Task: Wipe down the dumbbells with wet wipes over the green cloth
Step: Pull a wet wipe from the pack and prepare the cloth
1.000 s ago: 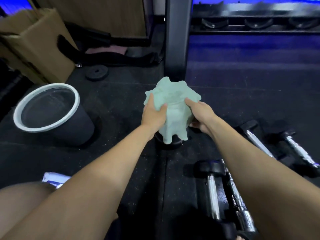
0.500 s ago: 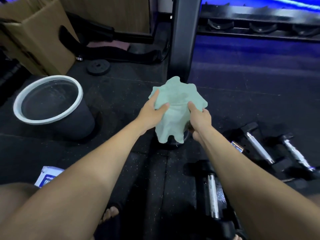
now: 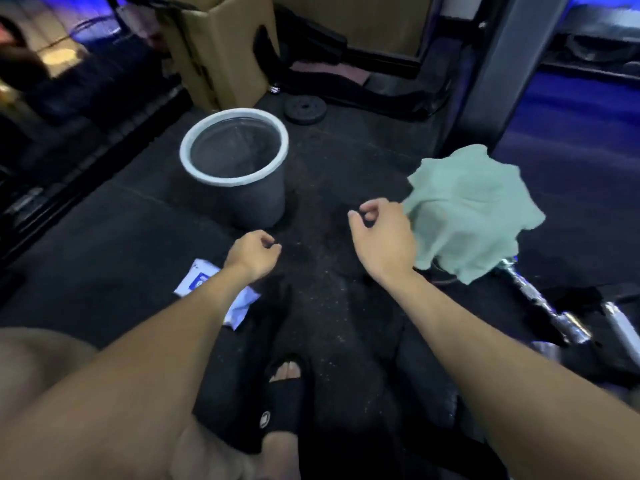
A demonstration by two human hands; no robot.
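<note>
Green cloth (image 3: 467, 213): crumpled, draped in a mound over an object that it hides, at 2 o'clock of the frame on the black rubber floor (image 3: 329, 168). Dumbbells (image 3: 554, 317): chrome handles lying on the floor at 4 o'clock, the nearest handle emerging from under the cloth's lower edge; motion-blurred, count uncertain. Wet wipes pack (image 3: 204, 282): white and blue, flat on the floor at 8 o'clock, partly covered by the left forearm. Left hand (image 3: 252, 254): loosely curled, fingers bent inward, holding nothing, above the floor just right of the pack. Right hand (image 3: 381, 233): loosely curled, thumb and forefinger close together, empty, just beside the cloth's left edge; whether it touches the cloth cannot be told. Bin (image 3: 235, 168): round, dark-sided with a white rim, upright at 11 o'clock. Cardboard box (image 3: 221, 50): open, behind the bin at 12 o'clock. Weight plate (image 3: 305, 109): small, black, flat on the floor to the right of the box. Foot in a black slide sandal (image 3: 280, 403): at 6 o'clock, between the forearms.
</note>
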